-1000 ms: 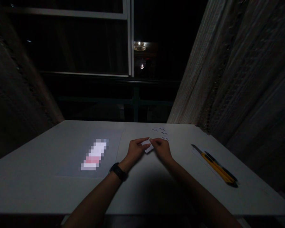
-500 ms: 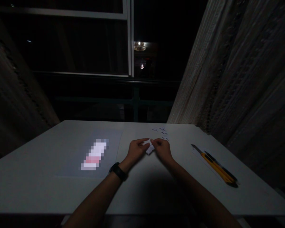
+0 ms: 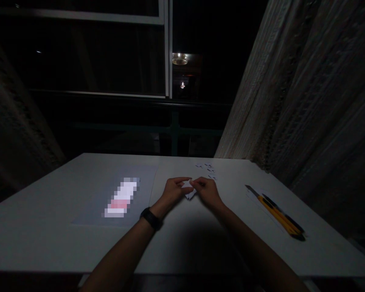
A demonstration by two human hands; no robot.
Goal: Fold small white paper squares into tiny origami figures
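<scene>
A small folded piece of white paper (image 3: 190, 195) is held up between both hands over the middle of the table. My left hand (image 3: 174, 190), with a dark watch (image 3: 151, 218) on its wrist, grips the paper's left side between thumb and fingers. From the other side, my right hand (image 3: 207, 191) pinches its upper edge with thumb and forefinger. The fingers cover part of the paper. Just beyond my right hand lie several small paper pieces with dark marks (image 3: 211, 170).
On the white table (image 3: 182, 251), a yellow utility knife (image 3: 276, 215) and a black pen (image 3: 282, 211) rest on paper at the right. A sheet of paper (image 3: 91, 215) lies at the left beneath a bright, pixelated oblong (image 3: 121, 198). Curtains (image 3: 246, 101) flank the dark window.
My right fingertips have shifted slightly left along the paper's upper edge, and the paper has turned a little. Both hands stay in nearly the same place.
</scene>
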